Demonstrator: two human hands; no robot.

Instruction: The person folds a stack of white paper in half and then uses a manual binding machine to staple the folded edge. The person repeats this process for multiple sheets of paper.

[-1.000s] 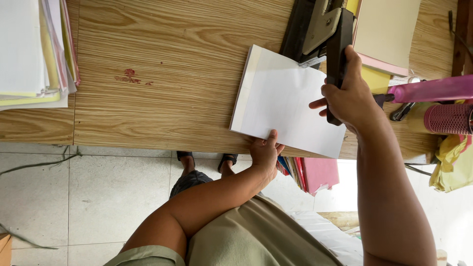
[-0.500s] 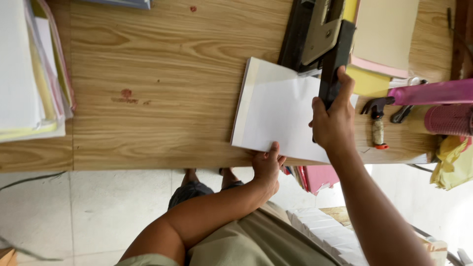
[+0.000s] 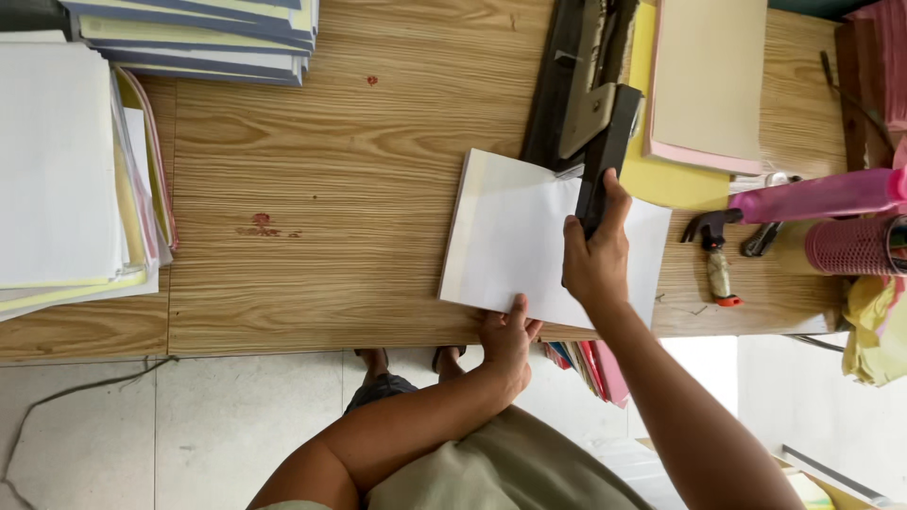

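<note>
A: Where is the white paper stack (image 3: 529, 250)?

B: Right of centre on the wooden surface (image 3: 331, 217); its near edge runs along the surface's front edge, just short of hanging over; its far right corner slips under the big black stapler (image 3: 586, 85).

A: And the hands?

B: The right hand (image 3: 595, 260) is clenched round the stapler's black lever arm, lying over the stack's right part; the left hand (image 3: 507, 340) pinches the stack's near edge at 6 o'clock, thumb on top, fingers under the surface's lip.

A: What crowds the stack?

B: At 3 o'clock a small hammer (image 3: 715, 255) lies just beside its right edge, with a pink bottle (image 3: 812, 196) and a pink mesh cup (image 3: 850, 247) beyond; at 1 o'clock yellow and pink card sheets (image 3: 704, 94) lie near the stapler.

A: Any open room?

B: Toward 9 o'clock bare wood stretches from the stack's left edge to the piled papers (image 3: 71, 170) at the far left; at 11 o'clock another bound pile (image 3: 198, 38) sits well apart.
</note>
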